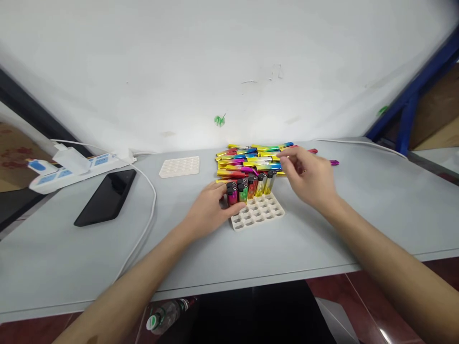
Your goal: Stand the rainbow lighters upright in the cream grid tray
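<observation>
Several see-through lighters with black tops stand in the back rows of a white holed tray (257, 212). My left hand (211, 208) is closed around the left end of this group, thumb in front and fingers behind, against a magenta lighter (232, 196) and a green lighter (243, 192). To their right stand an orange lighter (252, 186) and yellowish lighters (260, 186). My right hand (310, 177) hovers at the right front of a pile of shiny metallic-coloured strips (247, 162), thumb and index finger apart. Its other fingers are partly hidden.
A second white holed tray (179, 166) lies at the back left. Further left are a black phone (106, 197), a power strip (71, 169) with plugs and a white cable (148, 224). A white wall rises behind. A plastic bottle (167, 316) is below the table's front edge.
</observation>
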`<act>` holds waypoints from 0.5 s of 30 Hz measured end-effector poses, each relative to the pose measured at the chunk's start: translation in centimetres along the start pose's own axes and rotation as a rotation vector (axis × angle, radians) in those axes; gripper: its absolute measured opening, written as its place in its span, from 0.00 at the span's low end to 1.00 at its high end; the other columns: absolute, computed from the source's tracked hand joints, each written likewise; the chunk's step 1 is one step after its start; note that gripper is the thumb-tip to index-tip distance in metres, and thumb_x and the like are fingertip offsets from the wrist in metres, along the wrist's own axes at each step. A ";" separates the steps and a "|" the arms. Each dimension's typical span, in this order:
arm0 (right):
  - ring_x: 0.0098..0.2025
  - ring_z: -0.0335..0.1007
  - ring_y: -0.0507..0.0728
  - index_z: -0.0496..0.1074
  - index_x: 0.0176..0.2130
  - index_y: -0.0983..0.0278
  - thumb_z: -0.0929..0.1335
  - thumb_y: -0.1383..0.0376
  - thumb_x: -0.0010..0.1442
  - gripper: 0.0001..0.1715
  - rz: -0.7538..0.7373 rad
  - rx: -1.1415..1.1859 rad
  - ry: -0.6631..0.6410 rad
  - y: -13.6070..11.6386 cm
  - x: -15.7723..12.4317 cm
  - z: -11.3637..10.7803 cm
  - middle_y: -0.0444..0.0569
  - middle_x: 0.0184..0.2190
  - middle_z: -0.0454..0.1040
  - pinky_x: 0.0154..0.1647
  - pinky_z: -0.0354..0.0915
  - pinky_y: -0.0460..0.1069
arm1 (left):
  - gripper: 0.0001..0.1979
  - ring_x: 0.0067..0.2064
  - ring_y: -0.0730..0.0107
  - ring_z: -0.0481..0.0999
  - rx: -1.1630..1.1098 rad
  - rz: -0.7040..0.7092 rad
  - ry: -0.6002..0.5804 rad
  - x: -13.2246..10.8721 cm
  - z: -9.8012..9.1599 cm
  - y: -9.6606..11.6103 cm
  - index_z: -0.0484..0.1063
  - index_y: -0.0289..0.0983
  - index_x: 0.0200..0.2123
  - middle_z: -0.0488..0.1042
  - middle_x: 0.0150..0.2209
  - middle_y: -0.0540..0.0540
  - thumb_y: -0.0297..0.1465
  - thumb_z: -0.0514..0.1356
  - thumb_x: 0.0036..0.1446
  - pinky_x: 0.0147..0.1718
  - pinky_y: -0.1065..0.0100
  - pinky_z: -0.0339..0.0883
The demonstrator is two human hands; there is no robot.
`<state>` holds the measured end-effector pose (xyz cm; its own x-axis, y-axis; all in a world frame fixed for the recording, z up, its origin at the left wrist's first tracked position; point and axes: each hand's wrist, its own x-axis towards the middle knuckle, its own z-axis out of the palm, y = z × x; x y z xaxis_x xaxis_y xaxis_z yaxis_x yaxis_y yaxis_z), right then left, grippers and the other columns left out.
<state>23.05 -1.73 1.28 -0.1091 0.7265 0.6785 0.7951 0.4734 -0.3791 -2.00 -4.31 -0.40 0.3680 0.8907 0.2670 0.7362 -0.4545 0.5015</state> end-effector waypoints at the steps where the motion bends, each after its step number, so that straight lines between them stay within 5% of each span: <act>1: 0.33 0.69 0.59 0.74 0.45 0.61 0.61 0.58 0.67 0.16 0.022 -0.049 -0.007 1.0 0.3 0.2 0.51 0.31 0.75 0.33 0.63 0.53 | 0.16 0.39 0.61 0.72 -0.005 0.001 -0.005 0.0 0.0 0.0 0.69 0.38 0.32 0.73 0.35 0.46 0.45 0.60 0.57 0.38 0.61 0.67; 4: 0.46 0.67 0.67 0.75 0.47 0.61 0.62 0.59 0.64 0.17 -0.012 -0.220 -0.138 3.6 0.7 1.1 0.57 0.40 0.73 0.43 0.65 0.58 | 0.15 0.40 0.62 0.72 -0.026 0.009 -0.023 0.0 -0.3 -0.1 0.69 0.38 0.31 0.73 0.36 0.46 0.45 0.61 0.57 0.38 0.62 0.67; 8: 0.51 0.63 0.69 0.74 0.52 0.62 0.65 0.58 0.61 0.22 -0.046 -0.309 -0.284 5.3 0.6 2.4 0.59 0.45 0.70 0.51 0.63 0.62 | 0.17 0.37 0.63 0.71 -0.027 0.014 -0.062 -0.1 -0.7 -0.5 0.71 0.38 0.33 0.71 0.34 0.47 0.46 0.62 0.56 0.35 0.63 0.66; 15: 0.52 0.63 0.69 0.76 0.44 0.61 0.67 0.60 0.59 0.14 -0.022 -0.230 -0.255 4.8 0.6 2.5 0.56 0.43 0.71 0.52 0.63 0.62 | 0.18 0.36 0.64 0.71 -0.023 0.013 -0.083 -0.3 -0.9 -0.8 0.72 0.37 0.36 0.72 0.36 0.46 0.48 0.61 0.56 0.35 0.63 0.66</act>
<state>25.31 2.26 -1.72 -0.2497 0.8323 0.4949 0.9015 0.3864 -0.1951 -3.22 -4.19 -0.09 0.4239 0.8823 0.2045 0.7181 -0.4650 0.5178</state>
